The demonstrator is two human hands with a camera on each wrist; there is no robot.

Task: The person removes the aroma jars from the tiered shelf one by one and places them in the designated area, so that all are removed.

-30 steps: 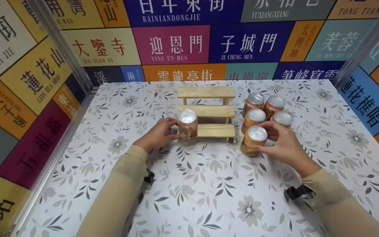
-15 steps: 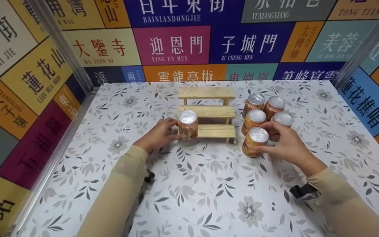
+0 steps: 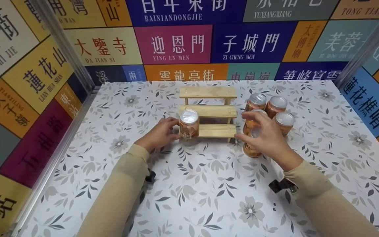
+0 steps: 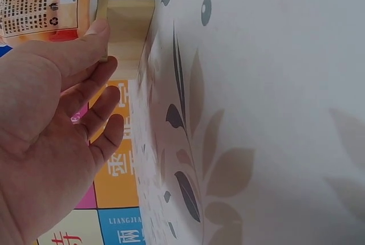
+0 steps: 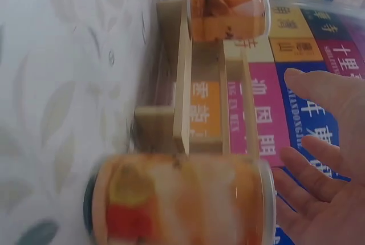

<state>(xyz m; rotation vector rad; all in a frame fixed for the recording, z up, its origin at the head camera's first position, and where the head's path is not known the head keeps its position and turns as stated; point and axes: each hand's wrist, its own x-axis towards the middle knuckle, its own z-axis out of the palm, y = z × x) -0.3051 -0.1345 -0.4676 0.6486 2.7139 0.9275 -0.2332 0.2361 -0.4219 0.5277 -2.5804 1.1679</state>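
Observation:
A three-step wooden stand point(image 3: 217, 130) sits mid-table, with a silver-lidded orange can point(image 3: 189, 126) upright on the left end of its lowest step. My left hand point(image 3: 160, 134) pinches that end of the step between thumb and forefinger, beside the can's base; its other fingers are loose in the left wrist view. My right hand point(image 3: 271, 138) hovers over the front can point(image 3: 251, 151) of the group at right, thumb and fingers spread. In the right wrist view this can point(image 5: 182, 199) stands apart from the right hand point(image 5: 319, 154). The right hand partly hides the can behind it.
Several more cans stand close together right of the stand, including a back can point(image 3: 277, 105) and a right-hand can point(image 3: 285, 121). A white leaf-patterned cloth point(image 3: 209, 197) covers the table. Colourful lettered panels point(image 3: 173, 44) rise behind and at both sides.
My right hand has let go of the front can, moving up and to the left above it with fingers spread. That can stays standing. My left hand keeps its place at the stand.

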